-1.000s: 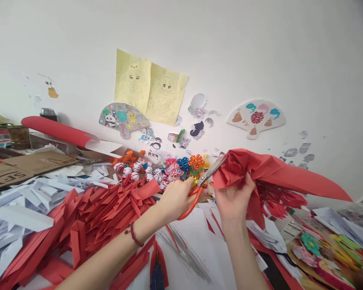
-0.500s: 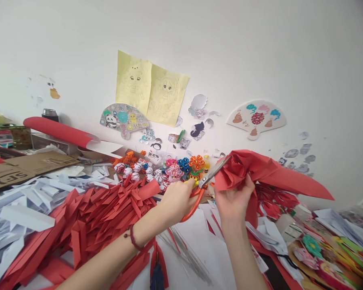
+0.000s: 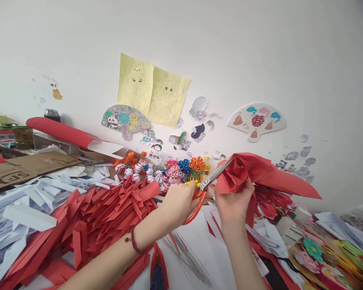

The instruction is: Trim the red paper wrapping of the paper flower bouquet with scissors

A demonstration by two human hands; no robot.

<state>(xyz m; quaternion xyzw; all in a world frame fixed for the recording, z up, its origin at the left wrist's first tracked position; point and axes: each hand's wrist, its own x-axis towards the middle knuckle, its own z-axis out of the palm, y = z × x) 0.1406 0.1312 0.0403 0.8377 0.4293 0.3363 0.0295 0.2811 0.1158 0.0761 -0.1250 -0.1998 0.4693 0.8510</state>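
My left hand (image 3: 179, 200), with a dark red bracelet on its wrist, is closed around the orange-and-yellow handles of a pair of scissors (image 3: 211, 179). The blades point up to the right and lie against a bunched, folded sheet of red paper (image 3: 260, 171). My right hand (image 3: 234, 201) grips this paper from below, with its folds gathered above the fingers. The paper's long end stretches out to the right. Some of the blade tips' length is hard to make out against the folds.
Folded red paper strips (image 3: 109, 219) and white strips (image 3: 42, 197) pile up at left, by a cardboard box (image 3: 33, 165) and a red paper roll (image 3: 60, 131). Thin wires (image 3: 187, 257) lie on the white surface. Colourful flowers (image 3: 184, 167) stand along the wall; craft pieces (image 3: 320, 253) lie at right.
The red paper's long end has drawn in a little to the left and its bunch sits slightly lower. Both hands keep their holds; the view has shifted slightly.
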